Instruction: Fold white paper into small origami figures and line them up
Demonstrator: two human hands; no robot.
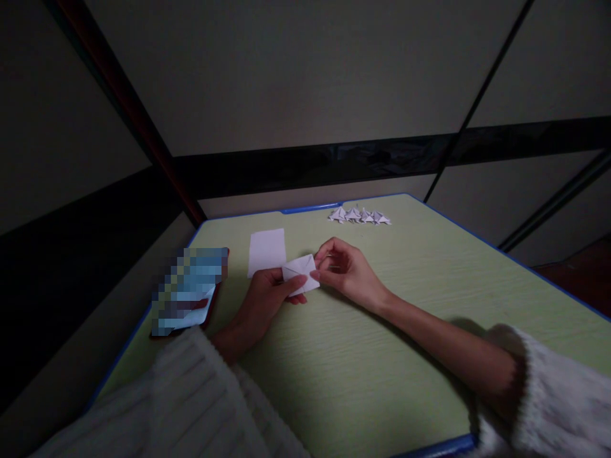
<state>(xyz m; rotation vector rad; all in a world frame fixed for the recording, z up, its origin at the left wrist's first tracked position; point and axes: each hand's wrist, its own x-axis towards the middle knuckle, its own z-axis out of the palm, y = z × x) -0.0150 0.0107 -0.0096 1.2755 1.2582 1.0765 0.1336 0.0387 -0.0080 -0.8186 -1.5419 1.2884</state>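
A small folded piece of white paper [299, 270], with diagonal creases on its face, is held above the table. My left hand [270, 296] grips it from the left, thumb on top and fingers beneath. At its right edge is my right hand [344, 270], with thumb and forefinger closed at the paper's side. Just behind the left hand a flat sheet of white paper [266, 249] lies on the table.
Several folded paper figures [360, 216] stand in a row near the far edge of the pale green, blue-rimmed table [405, 369]. A lit tablet or phone [195, 292], its screen partly blurred, lies at the left. Cabinet panels [296, 76] rise behind the table.
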